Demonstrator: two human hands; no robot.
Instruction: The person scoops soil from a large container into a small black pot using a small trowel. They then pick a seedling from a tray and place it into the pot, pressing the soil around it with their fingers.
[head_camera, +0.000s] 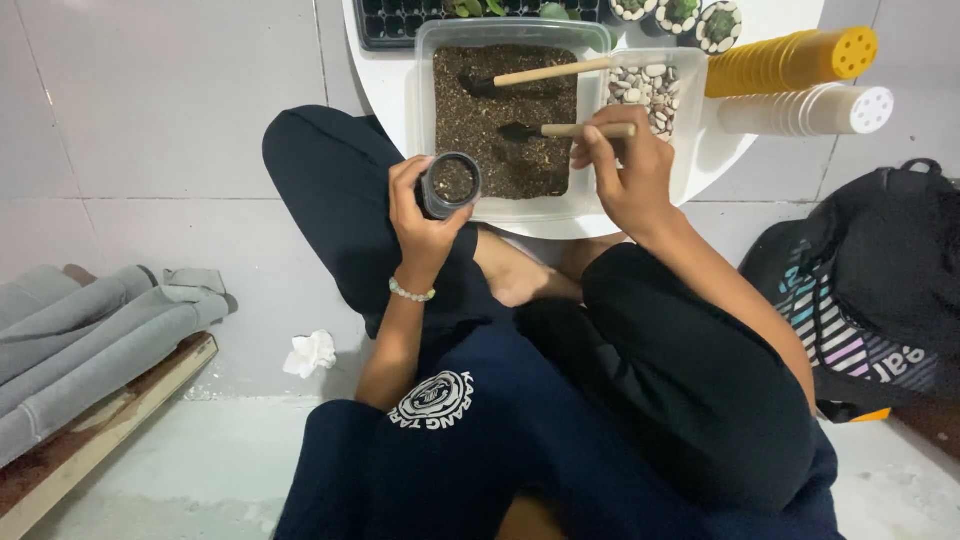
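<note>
Because the clear soil tub (505, 115) takes up most of the round white worktop (385, 70) and its near wall touches the small dark pot (449, 185), the scoop looks best lifted level and carried the short way left over that wall, so spills fall back into the tub. The left hand (425, 215) has its fingers wrapped around the pot, tilted toward the soil, while the right hand (625, 170) pinches the wooden handle of the small trowel (565, 131), blade in the soil. Room is tight: a second trowel (535, 75) lies just behind, the pebble tray (648, 92) sits under the right hand, and stacked yellow pots (790, 62) stand near.
</note>
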